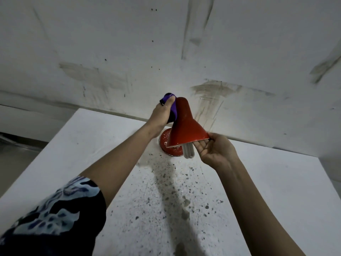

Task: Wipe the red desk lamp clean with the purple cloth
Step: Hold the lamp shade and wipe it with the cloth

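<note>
The red desk lamp stands on a white table, its cone shade tilted toward me and a white bulb poking out below the rim. Its round red base carries pale specks. My left hand grips the bunched purple cloth and presses it against the left side of the shade's narrow top. My right hand pinches the shade's lower right rim, thumb on top, fingers underneath.
The white table is spattered with dark specks and damp marks in front of the lamp. A stained, scuffed white wall rises right behind it. The table's left edge drops off to a grey floor.
</note>
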